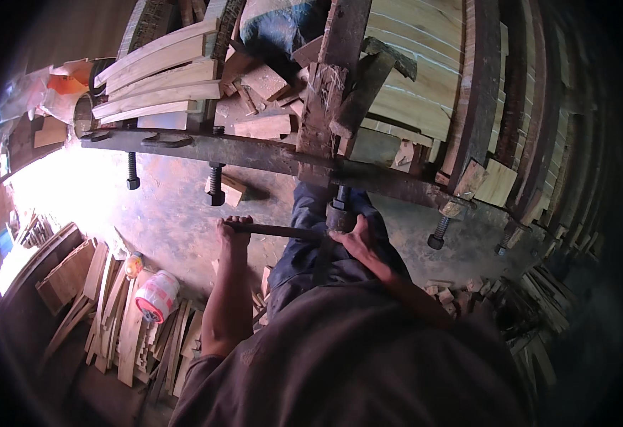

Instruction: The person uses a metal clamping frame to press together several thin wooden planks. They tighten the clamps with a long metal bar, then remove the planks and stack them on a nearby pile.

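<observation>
A socket wrench with a long dark bar handle [283, 230] lies level across my lap. My left hand [233, 231] is wrapped round the handle's far left end. Its round socket head [339, 218] sits over a bolt [340, 196] under the steel clamp beam [254, 151]. My right hand [359, 242] grips the wrench just below the socket, thumb up along its side; the other fingers are partly hidden. Other threaded bolts [216, 186] hang from the beam to the left, and another bolt [438, 233] hangs to the right.
Glued wooden boards [414, 64] lie clamped beyond the beam, with curved slats [158, 75] at the left. Offcuts [265, 82] lie between them. Near my left arm, a white and red tub [157, 295] stands on stacked wood strips [130, 334]. Wood scraps [461, 295] lie at right.
</observation>
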The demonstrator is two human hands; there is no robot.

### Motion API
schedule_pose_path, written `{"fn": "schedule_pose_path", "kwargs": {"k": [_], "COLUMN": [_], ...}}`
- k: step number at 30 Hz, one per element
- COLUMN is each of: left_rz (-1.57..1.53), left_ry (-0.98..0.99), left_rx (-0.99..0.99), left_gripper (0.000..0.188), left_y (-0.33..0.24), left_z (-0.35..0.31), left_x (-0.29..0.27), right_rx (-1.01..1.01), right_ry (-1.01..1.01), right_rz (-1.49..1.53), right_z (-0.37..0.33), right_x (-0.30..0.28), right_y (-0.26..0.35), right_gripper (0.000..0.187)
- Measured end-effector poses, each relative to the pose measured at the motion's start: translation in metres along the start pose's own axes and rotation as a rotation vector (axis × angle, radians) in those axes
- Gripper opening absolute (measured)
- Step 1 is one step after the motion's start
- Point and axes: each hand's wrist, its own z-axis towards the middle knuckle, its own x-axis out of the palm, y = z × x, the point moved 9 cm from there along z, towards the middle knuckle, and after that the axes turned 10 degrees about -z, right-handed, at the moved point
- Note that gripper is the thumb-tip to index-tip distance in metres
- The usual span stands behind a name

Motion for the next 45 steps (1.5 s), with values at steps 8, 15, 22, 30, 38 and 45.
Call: {"fn": "schedule_pose_path", "kwargs": {"k": [8, 15, 22, 30, 38, 45], "left_rz": [-0.075, -0.080, -0.010, 0.094, 0.040, 0.051], "left_ry": [0.088, 0.112, 0.321, 0.096, 0.180, 0.277], "left_rx": [-0.101, -0.136, -0.249, -0.198, -0.121, 0.062], "left_gripper": [0.024, 0.023, 0.030, 0.026, 0.028, 0.025], "left_y": [0.020, 0.023, 0.022, 0.021, 0.009, -0.016], "left_z": [0.021, 0.020, 0.020, 0.025, 0.014, -0.045], "left_x": [-0.032, 0.011, 0.033, 0.017, 0.017, 0.041], "right_rx": [-0.087, -0.133, -0.080, -0.186, -0.384, -0.644], "right_ry": [-0.068, -0.183, -0.063, -0.091, -0.180, -0.258], "right_rz": [-0.167, -0.364, -0.002, -0.410, -0.292, -0.277], "right_z": [0.002, 0.002, 0.006, -0.003, -0.024, -0.010], "right_x": [-0.033, -0.034, -0.019, -0.032, -0.059, -0.067], "right_y": [0.022, 0.035, 0.020, 0.037, -0.018, -0.055], "right_gripper": [0.095, 0.080, 0.094, 0.083, 0.078, 0.061]}}
